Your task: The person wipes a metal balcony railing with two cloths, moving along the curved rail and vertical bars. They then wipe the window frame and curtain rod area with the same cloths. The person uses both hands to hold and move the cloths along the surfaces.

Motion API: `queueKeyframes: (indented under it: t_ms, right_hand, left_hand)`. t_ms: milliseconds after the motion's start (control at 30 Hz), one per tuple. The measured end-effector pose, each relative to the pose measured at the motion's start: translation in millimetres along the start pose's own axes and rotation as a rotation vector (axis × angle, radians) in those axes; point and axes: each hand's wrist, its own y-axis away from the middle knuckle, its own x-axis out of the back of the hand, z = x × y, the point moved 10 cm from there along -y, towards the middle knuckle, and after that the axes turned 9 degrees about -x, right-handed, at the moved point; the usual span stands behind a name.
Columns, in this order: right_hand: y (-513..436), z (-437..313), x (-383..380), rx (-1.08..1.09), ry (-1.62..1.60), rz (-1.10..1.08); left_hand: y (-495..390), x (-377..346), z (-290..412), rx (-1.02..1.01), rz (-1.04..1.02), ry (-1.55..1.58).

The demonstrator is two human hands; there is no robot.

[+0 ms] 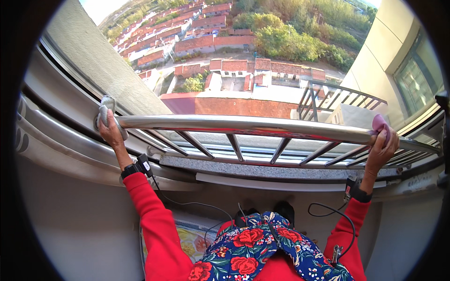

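Note:
A polished metal railing runs across the window before me. At its left end, by the wall mount, my left hand grips a light grey cloth that lies against the rail. Towards the right end my right hand closes on a pink cloth and presses it to the top rail. Both wrists wear black straps with small devices and cables. The palms and the undersides of the cloths are hidden.
Below the railing lie a speckled stone sill and a white ledge. Curtains hang at the left. Outside the glass are a dark metal balcony frame, a white box and rooftops far below. A flowered mat lies near my feet.

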Motion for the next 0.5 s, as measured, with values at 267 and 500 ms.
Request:
queueKeyframes:
  t_ms: [267,500]
  right_hand:
    - [-0.2,-0.3,0.8,0.0,-0.003,0.015]
    - [0.7,-3.2,2.3,0.017,-0.025,0.047]
  left_hand:
    - [16.9,-8.9,36.5,-0.065,-0.055,-0.058]
    - [63.2,-33.7,160.0,-0.286,-0.197,-0.078]
